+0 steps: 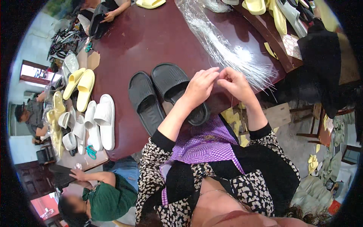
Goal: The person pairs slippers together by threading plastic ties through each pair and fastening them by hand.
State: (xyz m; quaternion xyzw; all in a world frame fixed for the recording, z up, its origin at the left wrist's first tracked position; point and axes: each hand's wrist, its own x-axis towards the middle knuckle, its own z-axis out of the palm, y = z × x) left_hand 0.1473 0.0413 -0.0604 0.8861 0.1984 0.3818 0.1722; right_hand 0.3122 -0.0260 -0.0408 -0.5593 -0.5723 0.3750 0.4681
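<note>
A pair of black slide slippers lies on the dark red table (124, 49) in front of me. The left slipper (145, 102) shows whole, apart from its heel near my sleeve. My left forearm crosses over the right slipper (170, 79) and hides part of its strap and sole. Just past that slipper, my left hand (200, 89) is raised with its fingers pressed together. Close by, fingertips almost meeting it, my right hand (235, 85) is closed in a pinch. Whatever thin thing the fingers hold is too small to make out. A bundle of clear plastic strands (234, 56) lies beyond both hands.
White slippers (104, 121) and yellow slippers (85, 89) stand at the left, near teal scissors (90, 152). More yellow slippers (278, 17) are at the far right. A co-worker in green (109, 196) sits at my left; another's hand (109, 16) holds a black slipper at far left.
</note>
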